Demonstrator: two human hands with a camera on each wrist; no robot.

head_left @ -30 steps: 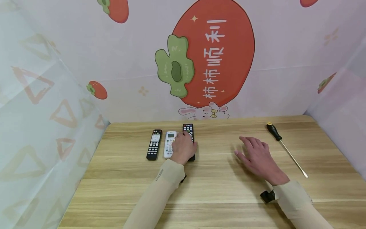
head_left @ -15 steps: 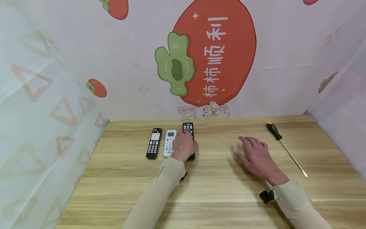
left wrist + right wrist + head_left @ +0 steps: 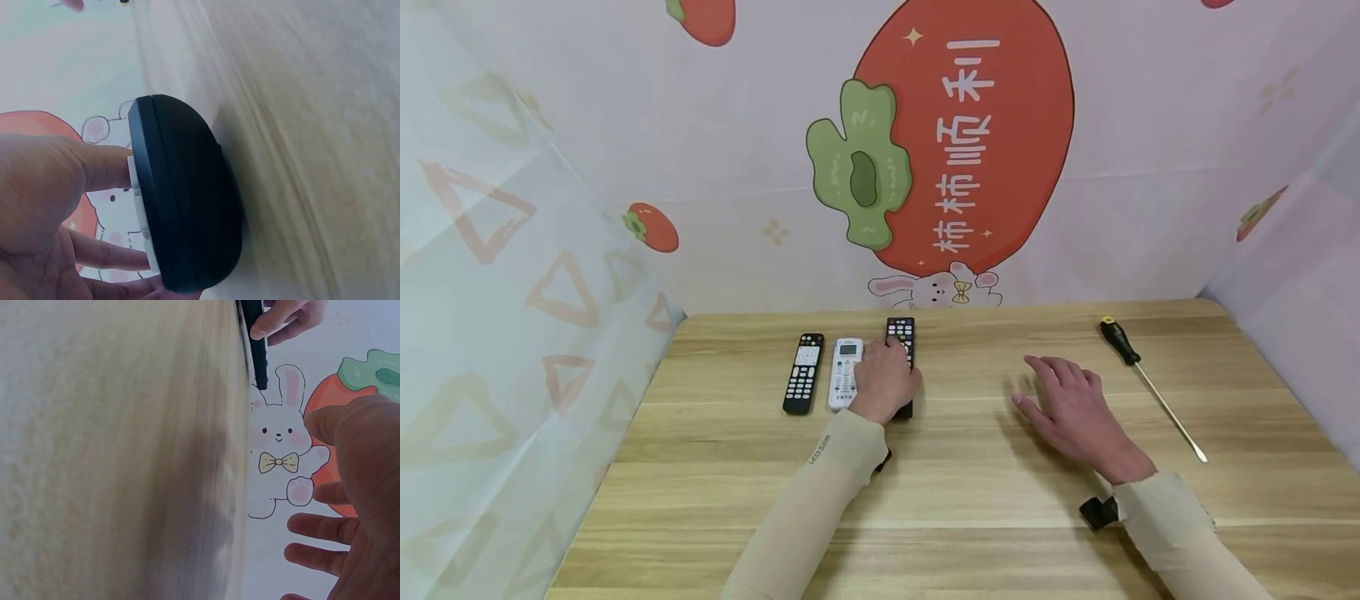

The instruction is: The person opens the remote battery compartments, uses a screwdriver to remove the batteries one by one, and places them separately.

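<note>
My left hand [image 3: 883, 382] grips a black remote control [image 3: 901, 330] by its sides, at the right end of a row of three. The palm hides much of its keypad. Seen end-on in the left wrist view, the dark remote [image 3: 187, 200] lies close over the wood, with thumb and fingers at its edges. A white remote control [image 3: 844, 371] with a small screen lies just left of the hand, partly covered by it. My right hand [image 3: 1071, 408] hovers low over the table with relaxed, spread fingers and holds nothing.
Another black remote control [image 3: 803, 375] lies at the left end of the row. To the right of my right hand is a flathead screwdriver with a black and yellow handle [image 3: 1118, 340]. A printed cloth wall [image 3: 760, 167] stands behind the wooden table [image 3: 737, 500].
The far end of the gripped remote has swung slightly to the right, and my left hand has shifted a little right with it. My right hand has stayed in place.
</note>
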